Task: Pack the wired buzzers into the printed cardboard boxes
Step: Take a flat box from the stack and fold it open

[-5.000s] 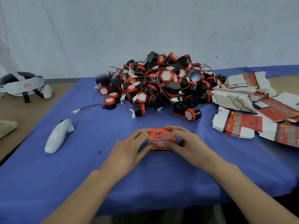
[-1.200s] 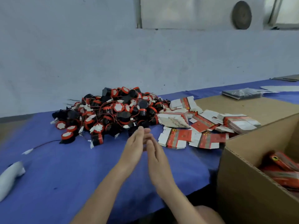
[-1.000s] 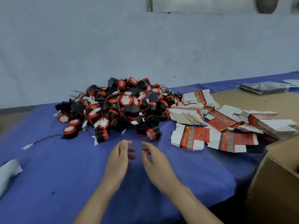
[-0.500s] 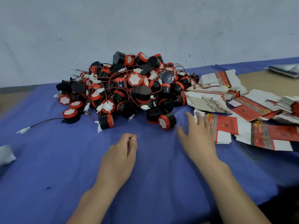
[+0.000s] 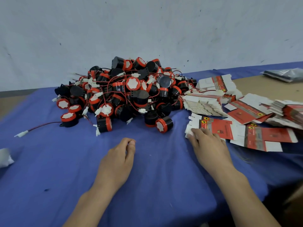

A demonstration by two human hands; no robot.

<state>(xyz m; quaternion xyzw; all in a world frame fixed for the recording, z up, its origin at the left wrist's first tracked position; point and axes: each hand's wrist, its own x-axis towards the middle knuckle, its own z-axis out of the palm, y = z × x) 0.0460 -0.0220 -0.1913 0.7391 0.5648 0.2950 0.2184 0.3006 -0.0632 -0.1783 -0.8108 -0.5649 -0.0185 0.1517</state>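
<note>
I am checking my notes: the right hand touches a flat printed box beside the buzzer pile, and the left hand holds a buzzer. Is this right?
Not quite. The head view shows the left hand holding nothing; it rests loosely curled on the blue cloth. The rest stands: the right hand touches a flat printed box beside the buzzer pile.

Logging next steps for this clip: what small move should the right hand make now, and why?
Probably pinch and lift the nearest flat box: the right hand touches its corner, and the left hand holds nothing.
</note>
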